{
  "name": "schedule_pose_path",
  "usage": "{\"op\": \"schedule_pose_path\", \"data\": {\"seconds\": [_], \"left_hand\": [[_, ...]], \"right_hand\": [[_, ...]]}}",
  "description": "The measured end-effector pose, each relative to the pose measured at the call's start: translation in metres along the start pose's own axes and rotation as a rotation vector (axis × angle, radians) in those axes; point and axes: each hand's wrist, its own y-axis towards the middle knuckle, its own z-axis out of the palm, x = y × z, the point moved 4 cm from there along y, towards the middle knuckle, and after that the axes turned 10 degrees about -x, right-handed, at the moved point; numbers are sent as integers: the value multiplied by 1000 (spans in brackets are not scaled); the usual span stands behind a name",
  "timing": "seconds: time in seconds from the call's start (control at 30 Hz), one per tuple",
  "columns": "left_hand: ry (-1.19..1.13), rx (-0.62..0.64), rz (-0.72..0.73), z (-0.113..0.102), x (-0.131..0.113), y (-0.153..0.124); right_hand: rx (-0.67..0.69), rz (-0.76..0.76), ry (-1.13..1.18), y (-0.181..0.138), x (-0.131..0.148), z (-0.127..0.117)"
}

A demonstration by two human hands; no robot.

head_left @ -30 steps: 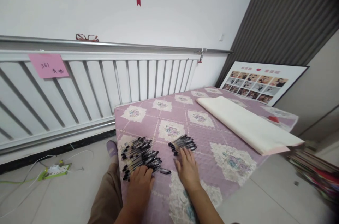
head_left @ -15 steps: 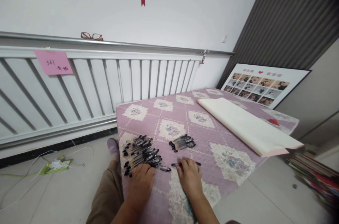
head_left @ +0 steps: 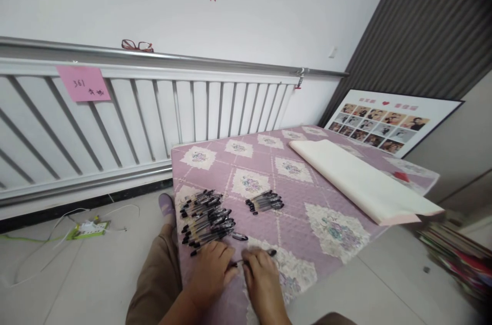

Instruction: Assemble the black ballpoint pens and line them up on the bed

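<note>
My left hand (head_left: 211, 275) and my right hand (head_left: 260, 279) meet near the front edge of a pink quilted surface (head_left: 307, 202). Together they hold one black pen (head_left: 251, 259) lying crosswise; its cap end sticks out past my right fingers. Just beyond my left hand lies a large heap of black pens (head_left: 205, 220), with a loose cap-like piece (head_left: 240, 236) beside it. A smaller bunch of pens (head_left: 266, 201) lies further back, to the right.
A folded cream sheet (head_left: 361, 184) lies on the right of the quilt. A white radiator (head_left: 154, 120) with a pink note (head_left: 82, 83) and red glasses (head_left: 137, 46) stands behind. A photo board (head_left: 388, 119) leans at the right. Cables (head_left: 77, 227) lie on the floor.
My right hand left the small bunch, picked up a single pen and drew back toward me. My left hand came off the heap and joined it on the pen.
</note>
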Motion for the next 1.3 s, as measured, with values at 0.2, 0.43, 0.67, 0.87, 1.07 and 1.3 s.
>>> {"op": "schedule_pose_path", "data": {"seconds": [0.2,0.43,0.67,0.87,1.07,1.3], "left_hand": [[-10,142,-81,6,1,-3],[-8,168,-81,3,-3,-2],[-13,170,-107,-4,-9,2],[32,210,-169,-1,-24,12],[-65,136,-273,-1,-23,16],[-161,67,-269,13,-14,6]], "right_hand": [[-110,58,239,4,1,5],[-125,184,-57,17,-34,-12],[11,204,-160,17,-22,-10],[19,199,43,16,-27,-10],[-75,384,306,12,-40,-13],[-19,282,286,29,-15,-13]]}}
